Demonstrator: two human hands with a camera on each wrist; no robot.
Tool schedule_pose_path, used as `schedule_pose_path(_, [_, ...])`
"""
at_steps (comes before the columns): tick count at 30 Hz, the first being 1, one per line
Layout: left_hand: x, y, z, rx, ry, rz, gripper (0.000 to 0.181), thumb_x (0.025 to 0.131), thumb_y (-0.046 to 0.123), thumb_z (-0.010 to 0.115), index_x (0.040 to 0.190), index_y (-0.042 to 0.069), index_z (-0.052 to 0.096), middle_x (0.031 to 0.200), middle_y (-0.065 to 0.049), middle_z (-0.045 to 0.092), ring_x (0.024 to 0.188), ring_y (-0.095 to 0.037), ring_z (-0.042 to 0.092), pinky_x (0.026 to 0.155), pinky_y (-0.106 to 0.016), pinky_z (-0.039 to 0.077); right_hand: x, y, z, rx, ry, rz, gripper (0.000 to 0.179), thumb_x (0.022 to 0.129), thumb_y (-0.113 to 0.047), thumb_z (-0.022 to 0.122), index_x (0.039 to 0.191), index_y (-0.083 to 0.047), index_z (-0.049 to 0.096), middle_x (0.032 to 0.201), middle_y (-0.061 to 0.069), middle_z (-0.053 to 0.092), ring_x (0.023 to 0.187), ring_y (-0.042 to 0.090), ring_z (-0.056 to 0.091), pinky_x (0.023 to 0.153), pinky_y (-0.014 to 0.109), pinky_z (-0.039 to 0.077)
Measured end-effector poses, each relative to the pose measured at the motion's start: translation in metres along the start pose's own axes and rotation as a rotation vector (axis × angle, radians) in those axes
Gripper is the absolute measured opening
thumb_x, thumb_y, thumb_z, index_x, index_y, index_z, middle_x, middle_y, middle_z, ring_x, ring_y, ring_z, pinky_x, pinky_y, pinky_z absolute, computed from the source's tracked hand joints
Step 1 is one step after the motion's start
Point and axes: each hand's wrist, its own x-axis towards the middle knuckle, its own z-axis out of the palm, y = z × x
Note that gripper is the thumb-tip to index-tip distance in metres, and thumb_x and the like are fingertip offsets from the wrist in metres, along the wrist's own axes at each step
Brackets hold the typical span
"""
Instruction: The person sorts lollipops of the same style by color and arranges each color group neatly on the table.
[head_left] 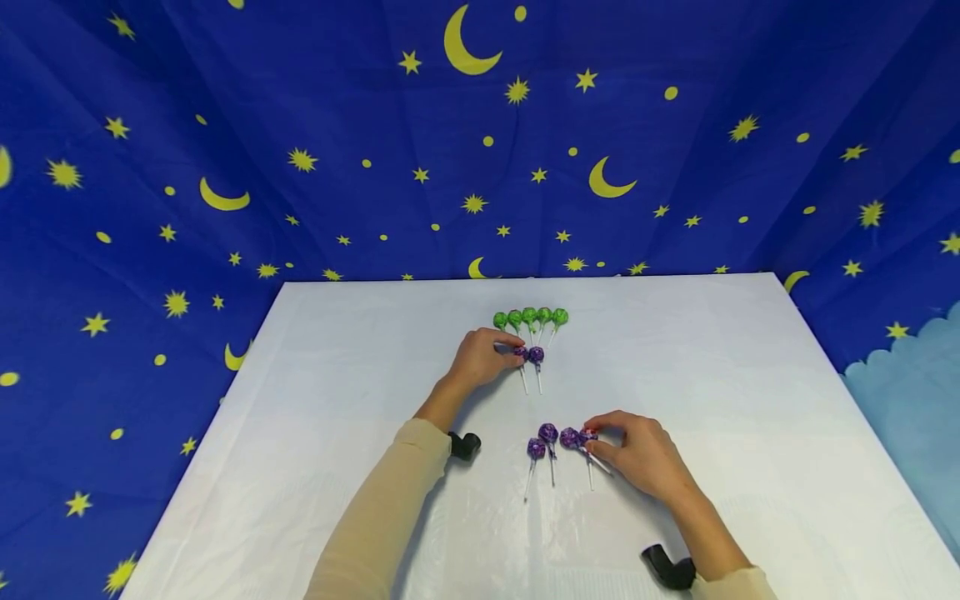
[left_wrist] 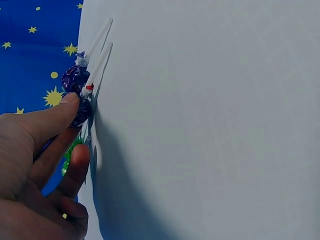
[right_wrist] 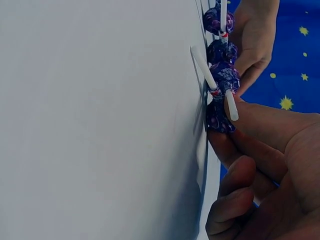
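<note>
My left hand (head_left: 482,358) pinches the wrapped head of a purple lollipop (left_wrist: 81,115) between thumb and fingers. Right beside it lies a second purple lollipop (head_left: 536,355), its stick pointing toward me. Just beyond them, several green lollipops (head_left: 529,317) form a row with their sticks fanned together. Nearer to me, my right hand (head_left: 641,450) holds a purple lollipop (right_wrist: 220,116) by its head. Another purple lollipop (head_left: 570,438) touches it, the two sticks crossing. To their left lie two more purple lollipops, one higher (head_left: 548,433) and one lower (head_left: 536,448).
A white table (head_left: 360,358) carries everything. One black curved piece (head_left: 465,447) shows beside the left sleeve, and another black curved piece (head_left: 667,568) sits by the right wrist. Behind the far table edge hangs a blue cloth (head_left: 337,108) with yellow moons and stars.
</note>
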Motion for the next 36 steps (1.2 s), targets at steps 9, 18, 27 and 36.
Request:
schedule_pose_path(9, [-0.005, 0.001, -0.007, -0.033, 0.036, -0.011, 0.029, 0.081, 0.023, 0.079, 0.110, 0.018, 0.075, 0.110, 0.002, 0.068, 0.078, -0.012, 0.061, 0.076, -0.034, 0.049, 0.000, -0.001, -0.002, -0.004, 0.007, -0.014, 0.021, 0.079, -0.023, 0.080, 0.100, -0.023, 0.075, 0.091, -0.004, 0.068, 0.053, 0.013, 0.043, 0.049, 0.032, 0.034])
schedule_pose_path(18, [-0.017, -0.001, -0.010, -0.066, 0.043, 0.003, 0.030, 0.082, 0.023, 0.078, 0.111, 0.019, 0.074, 0.097, 0.001, 0.070, 0.062, -0.014, 0.054, 0.056, -0.031, 0.043, 0.001, -0.001, -0.002, -0.010, 0.005, -0.018, 0.022, 0.079, -0.024, 0.079, 0.100, -0.022, 0.075, 0.090, -0.004, 0.067, 0.053, 0.013, 0.043, 0.049, 0.032, 0.033])
schedule_pose_path(27, [-0.035, 0.001, -0.009, -0.097, -0.007, 0.030, 0.029, 0.082, 0.025, 0.078, 0.109, 0.017, 0.074, 0.094, 0.000, 0.069, 0.066, -0.015, 0.055, 0.056, -0.031, 0.044, 0.000, -0.001, 0.000, -0.004, -0.006, -0.007, 0.022, 0.079, -0.024, 0.079, 0.101, -0.022, 0.074, 0.089, -0.005, 0.067, 0.054, 0.013, 0.043, 0.049, 0.032, 0.033])
schedule_pose_path(36, [-0.054, 0.002, -0.007, -0.106, -0.050, 0.049, 0.028, 0.081, 0.027, 0.079, 0.107, 0.016, 0.075, 0.094, 0.004, 0.069, 0.069, -0.012, 0.057, 0.061, -0.030, 0.046, -0.001, -0.001, -0.001, -0.005, -0.002, -0.023, 0.022, 0.080, -0.024, 0.079, 0.101, -0.022, 0.074, 0.090, -0.005, 0.067, 0.053, 0.013, 0.043, 0.049, 0.031, 0.034])
